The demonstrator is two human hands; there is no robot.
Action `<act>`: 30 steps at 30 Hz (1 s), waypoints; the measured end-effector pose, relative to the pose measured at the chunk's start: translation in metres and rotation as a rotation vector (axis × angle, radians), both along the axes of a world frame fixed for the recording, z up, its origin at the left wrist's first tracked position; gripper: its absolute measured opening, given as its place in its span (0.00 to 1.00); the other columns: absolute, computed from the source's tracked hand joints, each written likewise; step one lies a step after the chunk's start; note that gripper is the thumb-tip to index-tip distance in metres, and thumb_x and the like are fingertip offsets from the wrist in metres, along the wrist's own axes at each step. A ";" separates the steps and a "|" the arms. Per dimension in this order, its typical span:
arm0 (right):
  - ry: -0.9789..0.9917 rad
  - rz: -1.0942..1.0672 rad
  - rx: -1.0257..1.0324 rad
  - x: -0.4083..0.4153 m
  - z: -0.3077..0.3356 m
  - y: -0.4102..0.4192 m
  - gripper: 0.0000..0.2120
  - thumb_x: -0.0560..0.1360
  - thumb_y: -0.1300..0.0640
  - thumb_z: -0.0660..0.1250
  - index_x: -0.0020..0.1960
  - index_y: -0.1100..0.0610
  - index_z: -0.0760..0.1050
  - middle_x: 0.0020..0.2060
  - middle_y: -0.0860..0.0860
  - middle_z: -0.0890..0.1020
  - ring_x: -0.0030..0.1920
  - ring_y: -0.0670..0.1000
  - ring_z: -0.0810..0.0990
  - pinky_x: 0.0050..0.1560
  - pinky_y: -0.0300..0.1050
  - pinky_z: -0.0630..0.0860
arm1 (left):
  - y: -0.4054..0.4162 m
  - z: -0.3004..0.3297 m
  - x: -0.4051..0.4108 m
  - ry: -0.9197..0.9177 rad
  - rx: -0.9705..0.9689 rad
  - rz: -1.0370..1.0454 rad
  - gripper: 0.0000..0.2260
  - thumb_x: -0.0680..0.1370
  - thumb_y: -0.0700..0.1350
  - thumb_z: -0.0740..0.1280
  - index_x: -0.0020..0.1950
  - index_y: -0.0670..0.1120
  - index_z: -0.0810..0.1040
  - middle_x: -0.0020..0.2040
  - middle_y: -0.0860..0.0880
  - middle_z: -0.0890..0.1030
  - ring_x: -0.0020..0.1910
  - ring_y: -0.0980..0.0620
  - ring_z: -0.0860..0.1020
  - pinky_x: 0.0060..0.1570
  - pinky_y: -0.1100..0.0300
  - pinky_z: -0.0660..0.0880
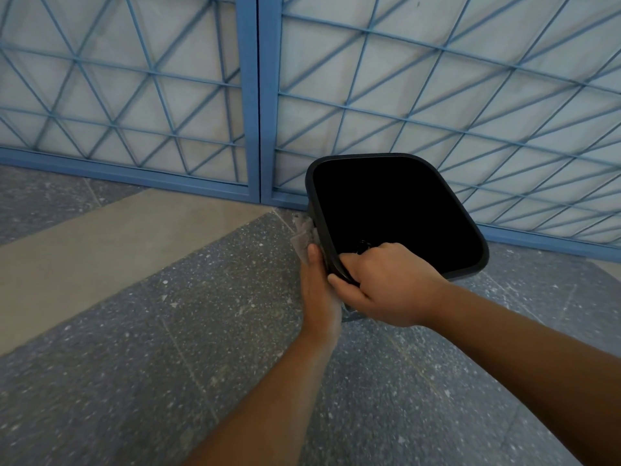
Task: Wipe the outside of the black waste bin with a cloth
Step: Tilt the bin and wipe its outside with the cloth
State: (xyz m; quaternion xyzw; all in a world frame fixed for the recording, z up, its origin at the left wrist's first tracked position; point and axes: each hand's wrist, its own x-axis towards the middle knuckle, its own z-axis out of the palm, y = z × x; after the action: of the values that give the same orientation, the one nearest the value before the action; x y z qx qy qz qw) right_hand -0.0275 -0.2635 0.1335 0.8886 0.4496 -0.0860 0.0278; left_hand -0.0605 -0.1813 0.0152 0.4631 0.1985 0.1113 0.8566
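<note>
Now my right hand (pixel 386 284) grips the black waste bin (pixel 396 213) rim; beside it, my left hand (pixel 319 290) presses the cloth (pixel 304 232) flat against the bin's outer wall.

Your left hand (pixel 318 290) hides most of the cloth (pixel 304 235) against the black waste bin (pixel 396 213); the bin's interior is too dark to read.

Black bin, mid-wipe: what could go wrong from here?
1. The right hand alone steadies the black bin, by its near rim corner; if that grip slips, the bin could drop or swing.
2. The left hand presses the cloth on the outer wall; it could bunch up or slip free.
3. The blue gate stands close behind; a hard push might knock the bin against it.
</note>
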 end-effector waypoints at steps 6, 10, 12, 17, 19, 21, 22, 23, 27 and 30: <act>0.000 0.007 0.004 0.002 -0.001 0.002 0.19 0.79 0.41 0.49 0.39 0.52 0.66 0.27 0.47 0.70 0.26 0.47 0.69 0.33 0.46 0.68 | 0.007 0.009 0.013 -0.007 -0.066 0.009 0.25 0.85 0.60 0.54 0.70 0.45 0.77 0.63 0.42 0.83 0.63 0.46 0.81 0.63 0.53 0.78; 0.012 0.011 0.005 0.002 0.000 0.001 0.19 0.80 0.41 0.49 0.40 0.52 0.68 0.28 0.48 0.72 0.27 0.47 0.71 0.34 0.45 0.67 | 0.018 0.008 0.020 0.075 -0.039 -0.014 0.26 0.83 0.62 0.56 0.67 0.45 0.80 0.61 0.41 0.83 0.63 0.43 0.81 0.63 0.51 0.76; 0.018 0.009 0.005 0.002 0.000 0.001 0.19 0.80 0.42 0.49 0.40 0.52 0.68 0.28 0.48 0.72 0.28 0.47 0.71 0.34 0.45 0.66 | 0.024 0.015 0.027 0.122 -0.061 -0.011 0.24 0.85 0.59 0.55 0.67 0.44 0.80 0.59 0.43 0.85 0.61 0.45 0.82 0.61 0.54 0.77; 0.025 0.015 0.013 0.002 -0.001 0.001 0.19 0.79 0.41 0.49 0.40 0.53 0.69 0.28 0.48 0.73 0.28 0.47 0.71 0.34 0.46 0.69 | 0.016 0.019 0.017 0.005 -0.026 -0.034 0.23 0.85 0.59 0.54 0.68 0.47 0.79 0.62 0.44 0.84 0.63 0.47 0.82 0.64 0.53 0.77; 0.016 0.024 0.024 0.003 -0.002 0.000 0.20 0.79 0.41 0.49 0.40 0.53 0.69 0.28 0.48 0.73 0.27 0.47 0.71 0.33 0.46 0.68 | 0.022 0.012 0.027 0.014 0.006 -0.037 0.22 0.86 0.59 0.54 0.64 0.48 0.81 0.62 0.42 0.83 0.62 0.47 0.82 0.64 0.52 0.76; 0.015 0.028 0.030 0.003 -0.002 0.001 0.20 0.79 0.42 0.49 0.39 0.53 0.69 0.27 0.48 0.73 0.27 0.48 0.71 0.33 0.46 0.67 | 0.032 0.007 0.039 0.091 0.022 -0.035 0.22 0.86 0.59 0.54 0.58 0.49 0.83 0.59 0.42 0.85 0.60 0.46 0.83 0.62 0.51 0.77; 0.015 0.025 0.031 0.003 -0.001 0.001 0.19 0.79 0.41 0.49 0.39 0.53 0.68 0.27 0.48 0.73 0.27 0.49 0.72 0.33 0.46 0.68 | 0.035 0.002 0.043 0.129 0.033 -0.046 0.23 0.86 0.59 0.53 0.57 0.49 0.84 0.59 0.42 0.85 0.59 0.46 0.83 0.62 0.51 0.77; 0.017 0.021 0.032 0.003 -0.001 0.002 0.19 0.79 0.41 0.49 0.39 0.53 0.68 0.27 0.48 0.73 0.27 0.49 0.72 0.34 0.47 0.69 | 0.037 -0.003 0.044 0.159 0.038 -0.059 0.24 0.86 0.60 0.53 0.59 0.48 0.83 0.59 0.43 0.85 0.60 0.46 0.83 0.63 0.51 0.77; 0.009 0.009 0.033 0.001 0.000 0.002 0.19 0.79 0.41 0.49 0.40 0.53 0.68 0.27 0.48 0.71 0.28 0.50 0.72 0.34 0.47 0.68 | 0.042 -0.031 0.025 0.290 -0.002 -0.077 0.29 0.83 0.65 0.54 0.68 0.47 0.80 0.63 0.42 0.83 0.63 0.45 0.81 0.67 0.44 0.75; 0.006 -0.004 0.034 0.001 -0.001 0.001 0.19 0.79 0.40 0.49 0.39 0.53 0.67 0.28 0.48 0.71 0.29 0.51 0.72 0.35 0.48 0.70 | 0.050 -0.064 0.011 0.329 -0.117 0.014 0.39 0.69 0.75 0.60 0.69 0.50 0.80 0.63 0.43 0.83 0.64 0.43 0.81 0.68 0.41 0.74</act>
State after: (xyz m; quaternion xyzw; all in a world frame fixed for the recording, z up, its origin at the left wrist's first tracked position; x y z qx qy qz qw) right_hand -0.0270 -0.2621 0.1329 0.8895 0.4496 -0.0813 0.0111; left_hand -0.0492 -0.1317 -0.0490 0.4228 0.3455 0.0282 0.8373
